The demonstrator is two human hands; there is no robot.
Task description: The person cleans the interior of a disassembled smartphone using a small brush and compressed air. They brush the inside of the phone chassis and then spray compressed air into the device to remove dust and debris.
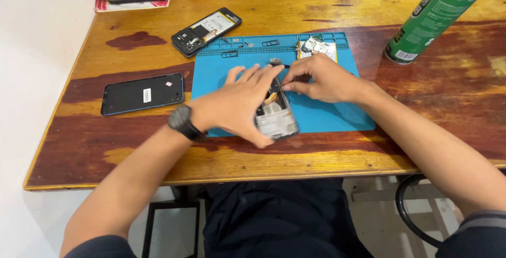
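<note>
Right now the left hand (240, 105) is wrapping around an opened phone (275, 114) with its back cover off, fingers curled over the far edge and thumb pressing against the near end, so the phone is sitting tilted in that grasp over the blue repair mat (327, 114). The right hand (319, 79) is working just beyond the phone's upper end, its fingertips pinched together on a thin dark tool (278, 63) whose tip is touching the exposed inside; the tool's exact kind is too small to tell. A dark wristwatch (182, 122) is sitting on the left wrist. Lying on the wooden table (105, 147) to the left is a black phone back cover (142, 94), and further back another opened phone (206, 31). A green spray can (437, 13) is standing at the right, well apart.
</note>
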